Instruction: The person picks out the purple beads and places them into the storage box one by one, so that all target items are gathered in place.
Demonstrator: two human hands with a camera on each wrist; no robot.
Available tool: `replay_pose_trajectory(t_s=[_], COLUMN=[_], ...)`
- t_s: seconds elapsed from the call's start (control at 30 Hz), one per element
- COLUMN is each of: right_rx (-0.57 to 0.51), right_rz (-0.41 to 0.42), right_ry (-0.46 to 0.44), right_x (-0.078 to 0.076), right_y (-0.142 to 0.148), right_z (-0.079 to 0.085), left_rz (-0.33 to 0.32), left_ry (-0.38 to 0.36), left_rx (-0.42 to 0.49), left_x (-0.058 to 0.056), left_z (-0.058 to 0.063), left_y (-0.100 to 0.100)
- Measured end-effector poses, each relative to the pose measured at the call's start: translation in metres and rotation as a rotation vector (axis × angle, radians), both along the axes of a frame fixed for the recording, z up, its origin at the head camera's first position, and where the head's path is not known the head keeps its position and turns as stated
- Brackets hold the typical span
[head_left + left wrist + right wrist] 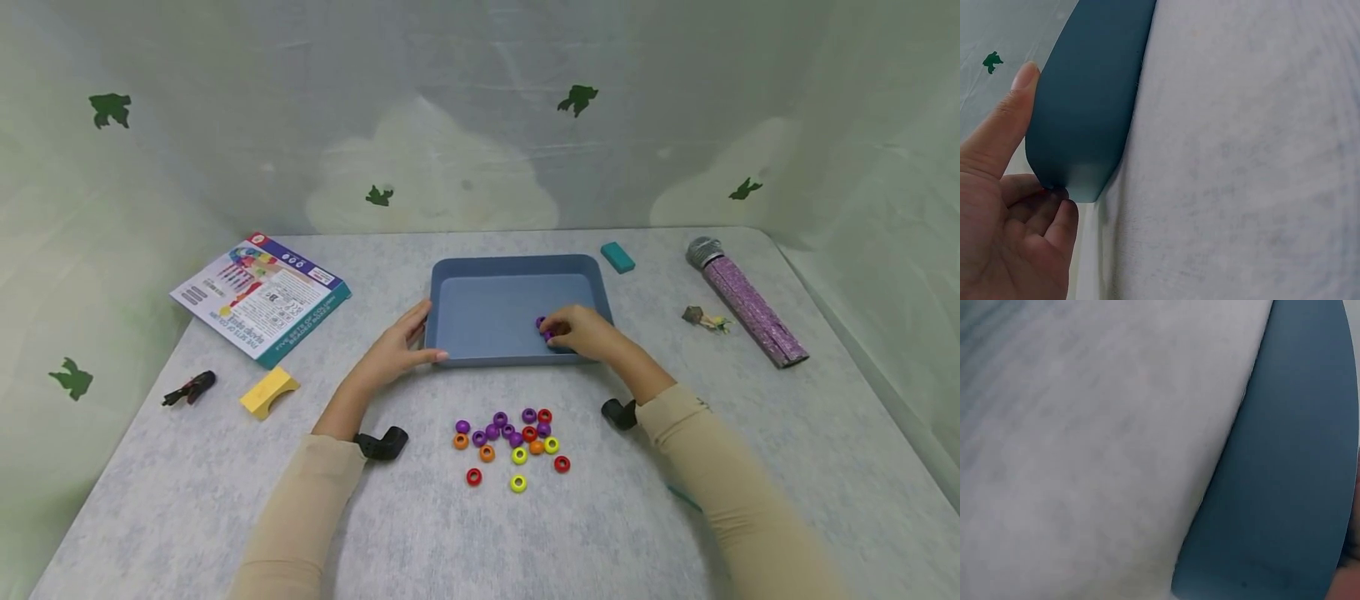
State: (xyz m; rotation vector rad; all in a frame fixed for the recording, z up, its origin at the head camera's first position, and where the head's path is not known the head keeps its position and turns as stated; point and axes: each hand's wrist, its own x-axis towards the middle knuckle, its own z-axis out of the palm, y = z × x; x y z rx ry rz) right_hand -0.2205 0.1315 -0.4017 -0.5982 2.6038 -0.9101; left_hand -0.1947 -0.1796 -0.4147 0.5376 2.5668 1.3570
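Note:
My left hand (400, 343) holds the blue tray (517, 362) at its near left corner. In the left wrist view, the thumb lies along the tray wall (1088, 94) and the other fingers curl against the tray's end. My right hand (587, 332) reaches over the near wall into the tray's right part, fingertips low and pinching a purple bead (547, 335). Another purple bead (540, 322) shows right beside those fingertips. The right wrist view has mostly the tray's outer wall (1272, 462); only a sliver of the hand appears at its right edge.
Several loose purple, red, orange and yellow beads (507, 431) lie in front of the tray. A box (262, 296), a yellow block (270, 392) and a dark clip (191, 388) are left. Right stand a teal block (617, 257), a small figurine (706, 319) and a glittery microphone (750, 304).

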Motion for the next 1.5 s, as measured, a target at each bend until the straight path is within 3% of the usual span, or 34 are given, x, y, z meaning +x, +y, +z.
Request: replay_pose_trajectory(t_s=[0.17,0.33,0.47,0.57,0.63,0.77,0.9,1.1,1.23,1.37,1.5], right_rx=[-0.156,-0.365,-0.389,-0.371,-0.337,-0.27,-0.194,-0.148,-0.234,-0.324,-0.286], right_rz=[0.023,0.175,0.257,0.268,0.268,0.289,0.319,0.282,0.223,0.147,0.014], right_ry=[0.081,0.212,0.17,0.06,-0.007,-0.071,-0.027,0.012,0.052,0.146,0.169], right_x=[0.012,0.041,0.068,0.083,0.087,0.084,0.083,0.084,0.077,0.058,0.03], right_y=[0.001,-0.004,-0.012,-0.015,-0.016,-0.014,-0.015,-0.017,-0.014,-0.007,0.003], right_z=[0.009,0.023,0.029,0.031,0.023,-0.005,-0.015,-0.01,0.0,0.011,0.013], left_rz=[-0.001,0.004,0.004,0.0,0.006,0.004,0.002,0.003,0.004,0.017,0.014], left_ry=[-0.008,-0.011,-0.019,-0.022,-0.028,-0.03,-0.021,-0.019,-0.022,-0.032,-0.032], left_rx=[0.012,0.024,0.017,0.015,0.016,0.017,0.021,0.023,0.025,0.021,0.016], left_x=[0.002,0.001,0.0,0.0,0.0,0.0,0.001,0.0,0.001,0.001,0.001], left_z=[0.001,0.002,0.001,0.001,0.001,0.001,0.002,0.001,0.001,0.002,0.001], left_y=[0.0,0.0,0.0,0.001,0.001,0.0,0.0,0.0,0.0,0.0,0.0])
